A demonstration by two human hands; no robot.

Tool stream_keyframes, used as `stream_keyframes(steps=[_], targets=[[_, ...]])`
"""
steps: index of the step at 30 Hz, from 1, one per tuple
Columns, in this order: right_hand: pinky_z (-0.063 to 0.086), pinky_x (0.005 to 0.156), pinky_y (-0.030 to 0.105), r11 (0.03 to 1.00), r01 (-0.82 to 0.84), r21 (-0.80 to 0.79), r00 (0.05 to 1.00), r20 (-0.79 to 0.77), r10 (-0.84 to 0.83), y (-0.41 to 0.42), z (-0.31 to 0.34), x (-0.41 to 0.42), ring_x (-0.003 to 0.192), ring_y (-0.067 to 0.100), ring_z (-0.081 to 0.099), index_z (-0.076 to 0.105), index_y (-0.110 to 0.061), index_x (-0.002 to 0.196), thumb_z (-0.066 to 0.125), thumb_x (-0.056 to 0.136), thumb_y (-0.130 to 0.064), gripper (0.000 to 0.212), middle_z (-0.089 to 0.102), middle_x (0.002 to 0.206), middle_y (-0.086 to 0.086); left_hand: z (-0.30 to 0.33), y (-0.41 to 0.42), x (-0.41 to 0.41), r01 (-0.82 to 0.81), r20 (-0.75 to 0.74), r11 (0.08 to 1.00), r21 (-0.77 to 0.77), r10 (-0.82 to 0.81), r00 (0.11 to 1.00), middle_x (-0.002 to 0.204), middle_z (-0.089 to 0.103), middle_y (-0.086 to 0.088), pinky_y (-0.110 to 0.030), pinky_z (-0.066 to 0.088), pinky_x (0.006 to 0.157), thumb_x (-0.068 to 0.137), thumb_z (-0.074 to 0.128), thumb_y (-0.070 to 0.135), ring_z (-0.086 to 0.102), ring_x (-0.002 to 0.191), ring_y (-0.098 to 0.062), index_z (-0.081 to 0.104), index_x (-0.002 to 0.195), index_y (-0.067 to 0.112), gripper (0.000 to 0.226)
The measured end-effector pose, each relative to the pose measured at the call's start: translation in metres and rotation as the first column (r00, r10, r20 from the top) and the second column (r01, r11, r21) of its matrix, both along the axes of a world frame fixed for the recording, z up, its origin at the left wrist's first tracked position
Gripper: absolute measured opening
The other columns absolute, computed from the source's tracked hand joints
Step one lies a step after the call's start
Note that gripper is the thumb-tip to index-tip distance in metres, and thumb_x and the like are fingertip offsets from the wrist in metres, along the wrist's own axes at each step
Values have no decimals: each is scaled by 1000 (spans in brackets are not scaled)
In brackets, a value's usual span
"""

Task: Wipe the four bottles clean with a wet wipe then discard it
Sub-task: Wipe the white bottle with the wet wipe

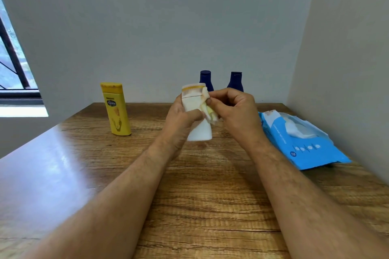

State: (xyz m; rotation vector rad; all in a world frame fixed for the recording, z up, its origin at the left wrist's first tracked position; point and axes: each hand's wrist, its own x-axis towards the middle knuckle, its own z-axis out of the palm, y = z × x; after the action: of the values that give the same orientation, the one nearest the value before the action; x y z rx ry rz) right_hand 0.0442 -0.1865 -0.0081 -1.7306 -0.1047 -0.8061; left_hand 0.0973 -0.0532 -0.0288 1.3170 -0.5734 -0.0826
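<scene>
My left hand [181,115] grips a white bottle [197,118] upright above the desk [189,195], while my right hand [233,107] pinches a stained wet wipe [208,111] against the bottle's side by the cap. Behind them stand two dark blue bottles [205,79], partly hidden. A yellow bottle [116,109] stands to the left. A blue wipe pack [303,139] lies open at right.

White bottle [197,115], yellow bottle [117,109], two navy bottles [206,79].
</scene>
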Motion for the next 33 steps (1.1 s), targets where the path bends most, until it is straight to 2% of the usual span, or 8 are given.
stream_keyframes(steps=[3, 7, 12, 16, 20, 26, 29, 33], targets=[[54, 68, 12, 1000, -25, 3, 1000, 7, 25, 2, 2, -2, 85, 0, 69, 75, -25, 92, 74, 87, -17, 9, 75, 87, -10, 0, 0, 0, 51, -38, 998, -37, -52, 998, 116, 71, -10, -34, 60, 70, 63, 80, 7, 72, 93, -20, 51, 136, 18, 79], [57, 69, 20, 992, -4, 123, 1000, 9, 3, -2, 5, -2, 85, 5, 71, 73, -27, 89, 73, 88, -18, 9, 75, 89, -8, 1, -5, -4, 57, -123, 997, -53, -63, 990, 126, 62, -9, -39, 60, 85, 62, 83, -6, 70, 105, -23, 26, 142, 21, 102], [59, 74, 24, 993, -39, 114, 999, 3, 39, -5, 4, -2, 87, 7, 72, 75, -27, 90, 74, 88, -17, 10, 76, 88, -6, 3, -3, -11, 152, -267, 979, -139, -185, 946, 112, 60, -13, -28, 54, 58, 65, 69, 4, 65, 75, -14, 40, 135, 6, 75], [57, 71, 18, 998, 47, 32, 999, -23, -47, -4, -1, 0, 85, 1, 70, 74, -27, 95, 73, 89, -22, 8, 75, 88, -10, 4, 2, -12, 159, -300, 951, -266, -238, 924, 80, 68, -10, -33, 49, 65, 83, 52, 7, 59, 74, -21, 62, 107, 1, 26], [55, 71, 13, 988, 145, -45, 989, -11, -146, -3, -4, 2, 88, -3, 66, 74, -25, 101, 72, 90, -25, 12, 72, 92, -14, 6, 2, -13, 162, -325, 944, -288, -256, 910, 92, 67, -18, -39, 55, 69, 90, 44, 11, 63, 79, -28, 59, 114, -1, 31], [51, 74, 11, 914, 298, -277, 942, 242, -234, 3, -5, 3, 86, 4, 64, 77, -23, 106, 73, 89, -23, 17, 69, 92, -7, 4, 0, -14, 132, -266, 982, -132, -163, 950, 83, 64, -15, -35, 57, 63, 97, 38, 11, 63, 71, -22, 59, 104, 3, 24], [52, 75, 11, 915, 304, -265, 937, 259, -236, 0, -5, 3, 88, 4, 65, 76, -22, 105, 72, 90, -20, 16, 70, 93, -7, 5, 1, -13, 118, -261, 984, -133, -150, 954, 84, 65, -16, -37, 56, 65, 96, 39, 11, 65, 72, -24, 59, 106, 2, 24], [54, 73, 12, 969, 213, -123, 970, 143, -196, -2, -4, 2, 89, 1, 67, 73, -24, 98, 69, 91, -14, 12, 72, 93, -11, 3, 3, -11, 120, -264, 977, -175, -164, 951, 91, 67, -21, -40, 57, 70, 90, 44, 18, 67, 77, -28, 55, 119, -2, 36]])
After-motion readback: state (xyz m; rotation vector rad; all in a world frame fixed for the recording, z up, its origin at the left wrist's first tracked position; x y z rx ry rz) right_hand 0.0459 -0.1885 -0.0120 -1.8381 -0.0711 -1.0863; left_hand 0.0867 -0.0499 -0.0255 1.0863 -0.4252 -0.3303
